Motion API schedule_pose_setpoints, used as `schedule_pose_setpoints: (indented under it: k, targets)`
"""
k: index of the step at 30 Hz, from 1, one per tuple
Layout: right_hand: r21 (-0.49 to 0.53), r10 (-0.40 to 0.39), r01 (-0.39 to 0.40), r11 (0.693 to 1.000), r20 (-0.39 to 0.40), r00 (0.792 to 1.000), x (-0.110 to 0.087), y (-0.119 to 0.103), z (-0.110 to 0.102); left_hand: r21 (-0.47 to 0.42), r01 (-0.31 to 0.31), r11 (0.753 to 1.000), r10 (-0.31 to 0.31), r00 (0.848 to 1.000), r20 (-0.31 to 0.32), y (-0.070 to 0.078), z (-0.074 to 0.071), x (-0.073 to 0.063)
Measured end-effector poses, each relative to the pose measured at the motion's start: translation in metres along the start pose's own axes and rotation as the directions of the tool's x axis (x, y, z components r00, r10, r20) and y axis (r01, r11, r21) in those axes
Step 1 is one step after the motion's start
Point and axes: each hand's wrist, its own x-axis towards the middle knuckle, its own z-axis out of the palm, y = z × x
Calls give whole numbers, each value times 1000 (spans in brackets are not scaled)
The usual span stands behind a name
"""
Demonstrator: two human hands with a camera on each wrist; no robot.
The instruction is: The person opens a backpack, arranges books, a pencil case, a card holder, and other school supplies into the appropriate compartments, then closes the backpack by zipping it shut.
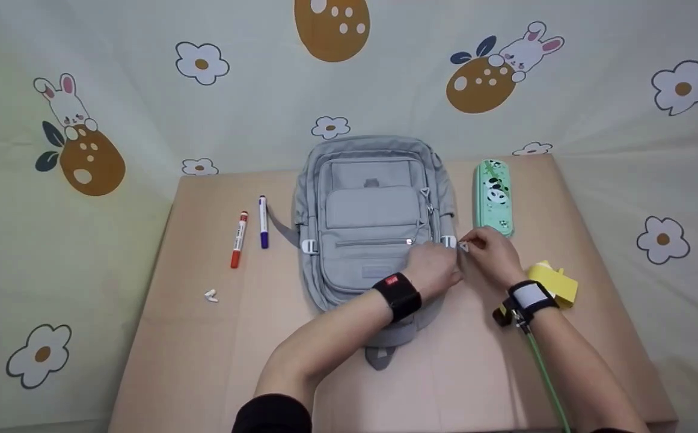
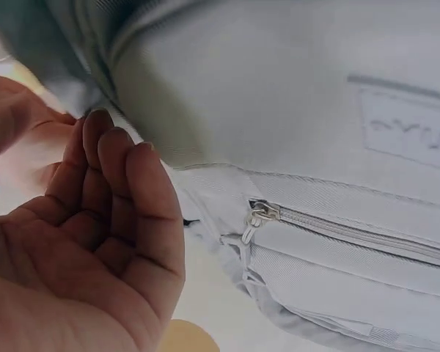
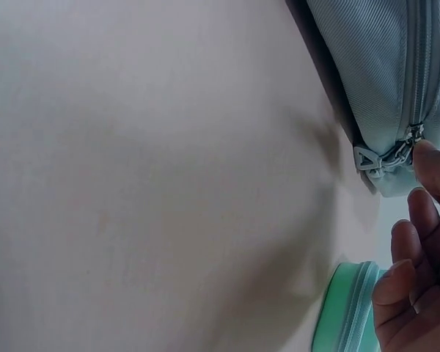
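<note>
A grey backpack lies front up on the table. My left hand holds the bag's lower right edge, fingers curled against the fabric in the left wrist view. Just right of it, my right hand is at the bag's side; the right wrist view has its thumb and forefinger pinching the zipper pull with a triangular end, while the other fingers are loosely bent. A smaller front pocket zipper appears closed in the left wrist view. The left thumb's contact is partly hidden.
A green panda pencil case lies right of the bag, with a yellow object nearer. On the left are a red marker, a blue marker and a small white item. A patterned curtain surrounds the table.
</note>
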Motion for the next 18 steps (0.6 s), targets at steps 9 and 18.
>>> schedule_pose_setpoints:
  k: [9, 18]
  targets:
    - [13, -4, 4, 1000, -1, 1000, 1, 1, -1, 94, 18, 995, -18, 1000, 1, 6, 8, 6]
    - [12, 9, -9, 1000, 5, 1000, 10, 6, -3, 63, 34, 997, -38, 998, 56, 6, 9, 9]
